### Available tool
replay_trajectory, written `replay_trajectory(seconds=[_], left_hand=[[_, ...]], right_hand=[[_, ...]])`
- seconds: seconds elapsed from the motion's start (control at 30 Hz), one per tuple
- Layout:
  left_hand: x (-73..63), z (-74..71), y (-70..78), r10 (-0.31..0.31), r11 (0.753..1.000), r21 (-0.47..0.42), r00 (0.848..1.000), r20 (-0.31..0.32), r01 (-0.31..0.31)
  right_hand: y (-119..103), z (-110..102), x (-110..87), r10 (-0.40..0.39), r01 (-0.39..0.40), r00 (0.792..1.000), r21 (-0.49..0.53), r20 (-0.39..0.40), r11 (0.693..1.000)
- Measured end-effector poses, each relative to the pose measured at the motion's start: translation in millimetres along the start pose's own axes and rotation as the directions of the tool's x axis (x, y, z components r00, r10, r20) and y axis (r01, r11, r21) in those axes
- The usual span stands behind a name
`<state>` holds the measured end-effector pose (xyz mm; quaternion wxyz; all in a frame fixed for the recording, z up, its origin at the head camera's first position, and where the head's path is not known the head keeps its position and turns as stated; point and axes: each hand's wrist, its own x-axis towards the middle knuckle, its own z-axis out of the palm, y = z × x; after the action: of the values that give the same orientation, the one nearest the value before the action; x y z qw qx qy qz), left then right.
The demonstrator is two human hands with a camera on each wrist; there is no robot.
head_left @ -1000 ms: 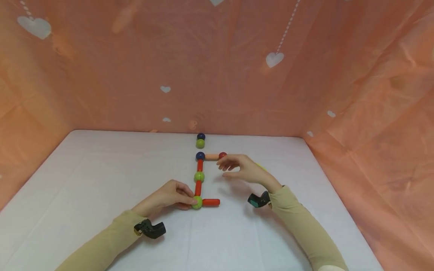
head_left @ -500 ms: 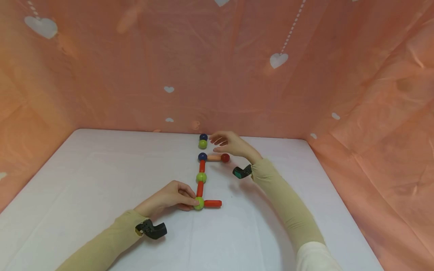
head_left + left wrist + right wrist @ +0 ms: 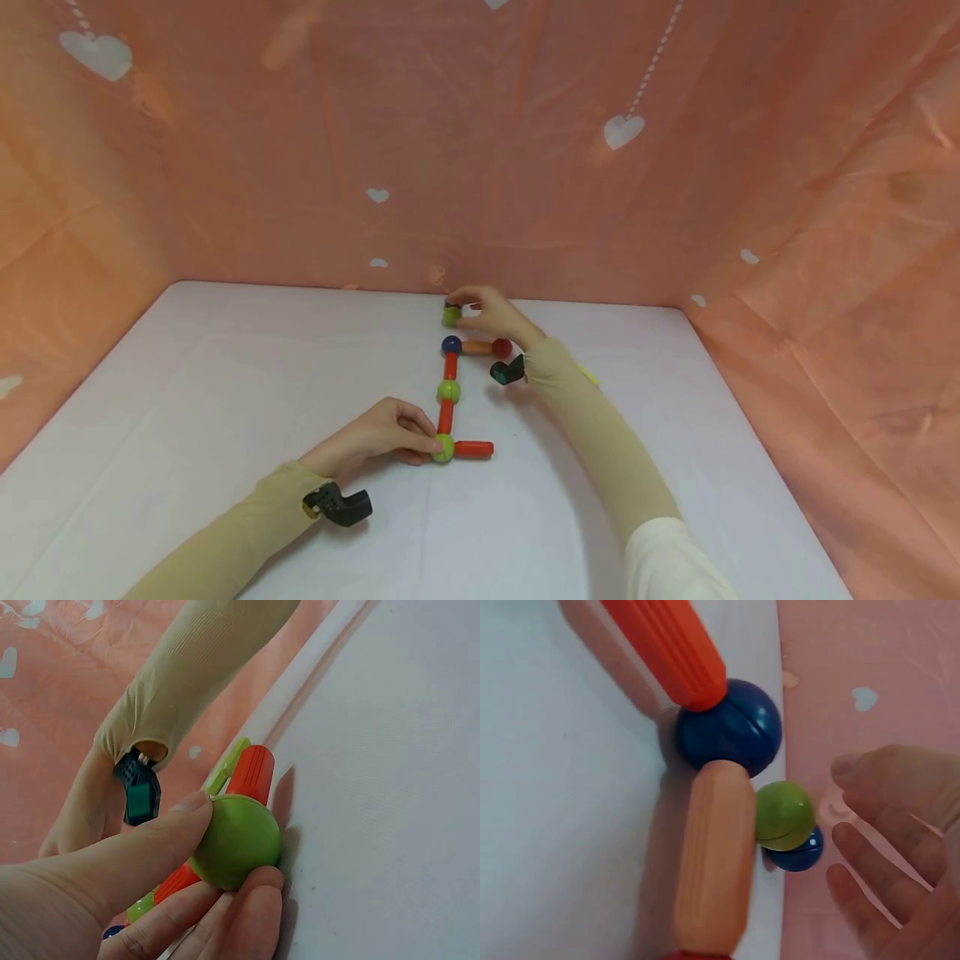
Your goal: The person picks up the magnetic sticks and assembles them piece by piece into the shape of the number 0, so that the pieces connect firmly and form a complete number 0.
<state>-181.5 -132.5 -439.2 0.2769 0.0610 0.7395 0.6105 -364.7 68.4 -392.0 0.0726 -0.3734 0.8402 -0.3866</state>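
My left hand (image 3: 382,435) pinches a green ball (image 3: 238,844) between thumb and fingers at the near corner of a stick-and-ball chain. From that ball a red stick (image 3: 474,450) points right, and another red stick (image 3: 446,417) runs back to a second green ball (image 3: 448,392). Farther back come a red stick (image 3: 451,367), a blue ball (image 3: 731,729), an orange stick (image 3: 716,859) and a red ball (image 3: 502,348). My right hand (image 3: 900,844) reaches, fingers loosely bent and apart, beside a loose green ball (image 3: 784,815) touching a blue ball (image 3: 799,855).
A white-covered table (image 3: 262,375) carries everything. Behind it hangs a pink curtain (image 3: 300,167) with white hearts, close to the loose balls. A yellow-green piece (image 3: 590,377) lies right of the chain, mostly behind my right sleeve.
My right hand has moved back and left, from beside the red ball to the loose green and blue balls at the back. My left hand keeps its pinch on the near green ball.
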Motion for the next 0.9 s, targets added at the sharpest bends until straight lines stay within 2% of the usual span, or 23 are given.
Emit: replay_trajectory(seconds=[0.2,0.43,0.9], left_hand=[[-0.8,-0.6,0.0,0.023,1.0,-0.011,0.999,0.024,-0.022],[-1.7,-0.9,0.2,0.04,0.999,-0.013,0.999,0.034,-0.04],[-2.2,-0.2,0.6,0.027,0.999,-0.021,0.999,0.033,-0.026]], right_hand=[[8,9,7.3,-0.01,0.01,1.0,-0.001,-0.013,1.0],[11,18,6.0,0.032,-0.032,0.999,-0.01,-0.004,0.999],[11,23,1.5,0.071,-0.071,0.997,-0.009,-0.014,0.997]])
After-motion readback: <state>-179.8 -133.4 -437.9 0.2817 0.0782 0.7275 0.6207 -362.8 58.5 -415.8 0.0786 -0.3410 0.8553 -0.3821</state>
